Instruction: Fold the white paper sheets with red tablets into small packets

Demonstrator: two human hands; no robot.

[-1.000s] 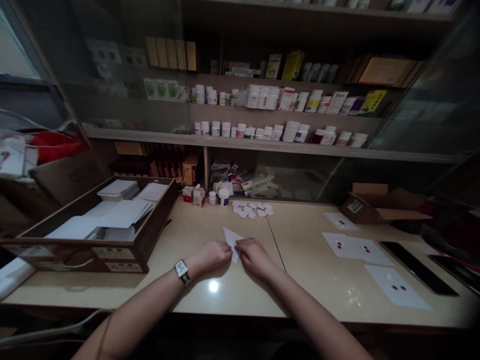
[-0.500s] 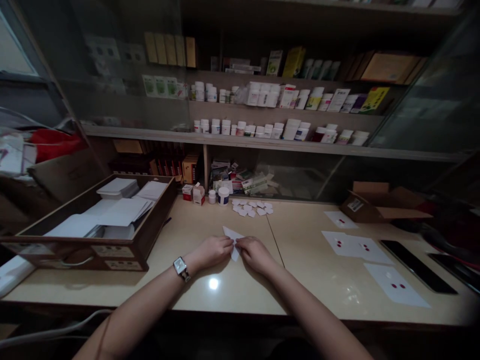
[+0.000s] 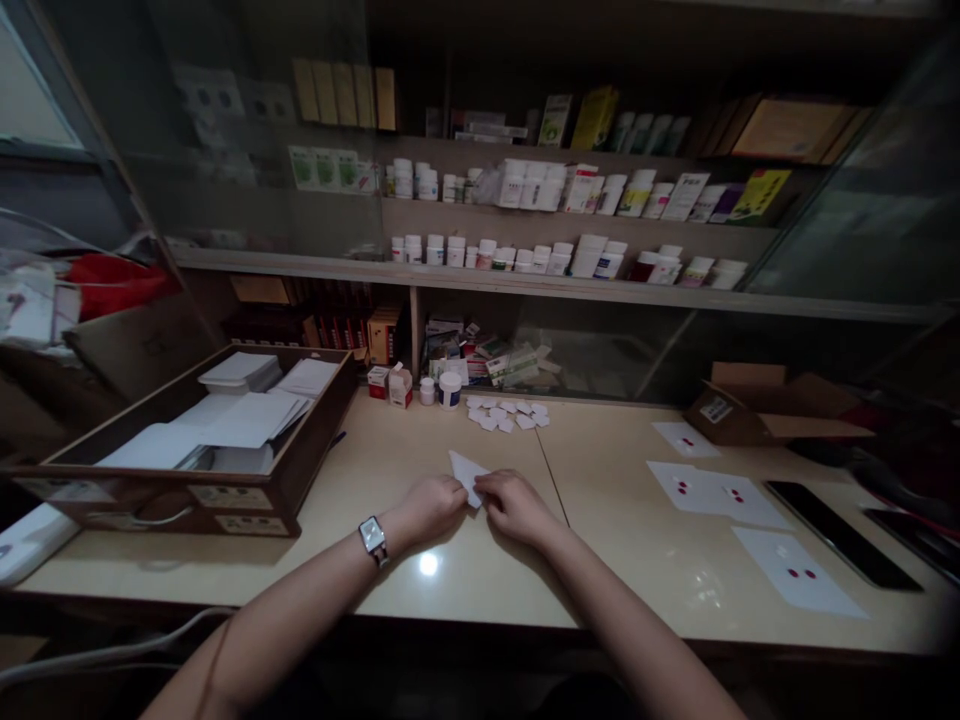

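Observation:
A small white sheet of paper [image 3: 466,472], partly folded, is pinched between both hands just above the counter. My left hand [image 3: 429,510], with a square-faced watch [image 3: 373,537] on its wrist, grips the paper's lower left side. On the opposite edge, my right hand [image 3: 519,508] has its fingers closed on the same paper. Fingers cover part of the folds. Beyond the hands lies a cluster of small folded paper packets [image 3: 506,413]. To the right, several flat white sheets [image 3: 795,590] carry dark red and pale pills.
A wooden drawer [image 3: 289,490] full of white paper stands at the left. Small medicine boxes and a white jar [image 3: 450,390] sit at the back. A black phone [image 3: 844,535] and an open cardboard box [image 3: 780,405] are at the right. Bottle-filled shelves [image 3: 525,270] rise behind.
The paper's lower corner, which pointed down between the hands, now looks folded shorter. My left hand has shifted slightly down along the paper. The view has moved a little.

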